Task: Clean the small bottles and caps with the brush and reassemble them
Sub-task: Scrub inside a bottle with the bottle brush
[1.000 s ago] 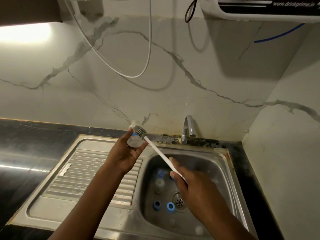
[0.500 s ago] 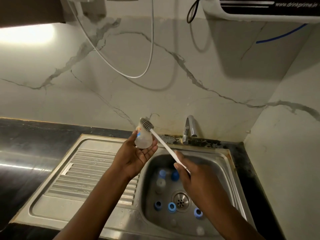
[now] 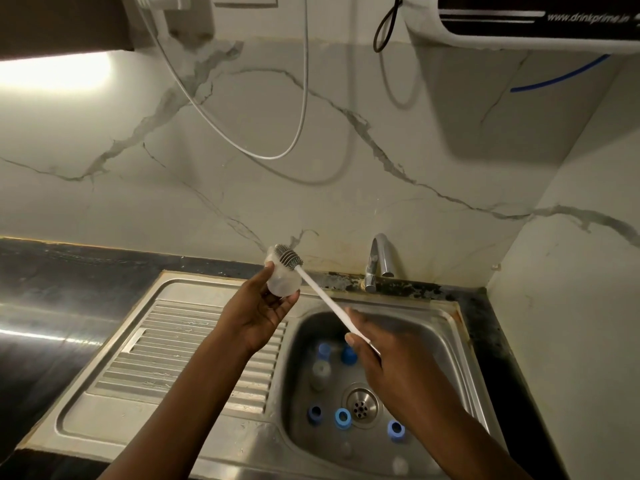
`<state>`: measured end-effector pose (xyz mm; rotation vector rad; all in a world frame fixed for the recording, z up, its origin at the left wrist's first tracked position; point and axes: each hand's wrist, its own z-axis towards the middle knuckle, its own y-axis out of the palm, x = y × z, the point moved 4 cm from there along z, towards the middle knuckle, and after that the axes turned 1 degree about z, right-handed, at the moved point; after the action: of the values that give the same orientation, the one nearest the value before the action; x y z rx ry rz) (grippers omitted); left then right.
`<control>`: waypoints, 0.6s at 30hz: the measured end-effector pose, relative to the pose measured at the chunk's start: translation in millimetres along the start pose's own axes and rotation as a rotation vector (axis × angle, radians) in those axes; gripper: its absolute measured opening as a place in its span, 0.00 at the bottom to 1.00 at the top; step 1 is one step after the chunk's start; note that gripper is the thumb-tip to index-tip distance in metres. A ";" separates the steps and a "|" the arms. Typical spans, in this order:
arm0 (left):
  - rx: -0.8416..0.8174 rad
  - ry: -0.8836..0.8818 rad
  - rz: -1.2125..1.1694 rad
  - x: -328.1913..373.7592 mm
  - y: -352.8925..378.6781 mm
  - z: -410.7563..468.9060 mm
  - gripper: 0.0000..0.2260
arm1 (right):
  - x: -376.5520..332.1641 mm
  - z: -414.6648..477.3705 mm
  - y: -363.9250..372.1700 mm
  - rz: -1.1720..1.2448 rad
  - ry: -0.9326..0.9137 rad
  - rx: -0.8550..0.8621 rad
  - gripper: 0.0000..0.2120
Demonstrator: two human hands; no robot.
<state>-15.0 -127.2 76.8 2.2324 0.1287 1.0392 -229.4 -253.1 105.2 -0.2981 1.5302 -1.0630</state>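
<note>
Still gripping the small translucent bottle [image 3: 282, 279] in the left hand's [image 3: 263, 313] curled fingers, over the drainboard's [image 3: 180, 341] inner edge, higher than a second ago. Holding the brush [image 3: 322, 296] head at its mouth (blue glint gone), right hand [image 3: 391, 365] clasping the white handle above the sink [image 3: 433, 341].

brushed steel sink [image 3: 214, 431], frosted plastic bottle [image 3: 282, 284]
</note>
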 end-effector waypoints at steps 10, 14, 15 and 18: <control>-0.056 0.010 -0.081 7.8 0.2 -3.4 0.23 | 8.0 -12.9 -1.1 0.029 0.043 0.028 0.24; -0.119 -0.020 -0.065 3.8 5.1 -12.0 0.22 | 10.0 -2.8 -1.1 0.020 0.021 0.062 0.23; -0.131 -0.032 -0.057 2.9 5.9 -13.7 0.22 | 9.3 -0.1 -1.2 0.025 0.011 0.076 0.22; -0.156 -0.070 -0.050 -1.3 5.2 -15.4 0.24 | 6.4 8.9 -4.7 0.001 -0.014 0.117 0.23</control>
<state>-27.8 -123.5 86.2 2.1109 0.0707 0.9120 -225.0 -264.2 105.5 -0.2232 1.4487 -1.1422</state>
